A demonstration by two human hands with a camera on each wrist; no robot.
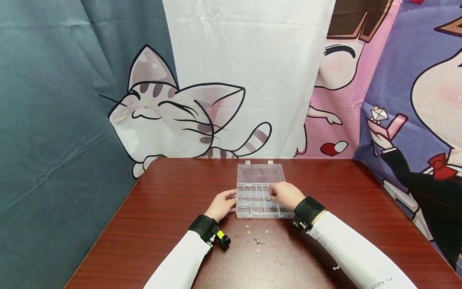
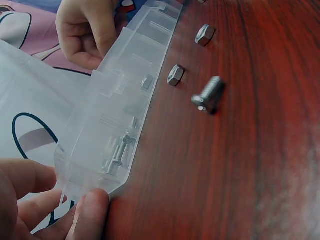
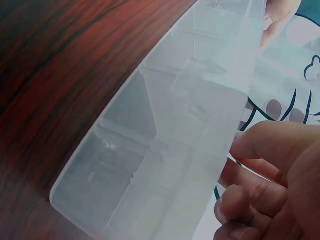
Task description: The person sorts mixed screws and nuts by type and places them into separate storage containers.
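A clear plastic compartment box [image 1: 249, 215] stands on the table with its lid [image 1: 260, 173] raised at the back. My left hand [image 1: 221, 204] grips its left side, thumb and fingers at the front corner in the left wrist view. My right hand [image 1: 285, 195] is over the right-hand compartments, fingers curled downward; the box wall hides the fingertips in the right wrist view, so I cannot tell what they hold. Screws [image 2: 119, 150] and a nut [image 2: 146, 82] show through the front wall. On the table before the box lie a loose screw [image 2: 209, 94] and hex nuts [image 2: 175, 75].
Several small screws and nuts [image 1: 258, 251] are scattered on the brown table [image 1: 173, 200] between my forearms. A small white piece [image 1: 336, 267] lies by my right sleeve. Printed cloth [image 1: 252, 60] hangs behind the table. Each wrist wears a black strap [image 1: 309, 210] with a camera.
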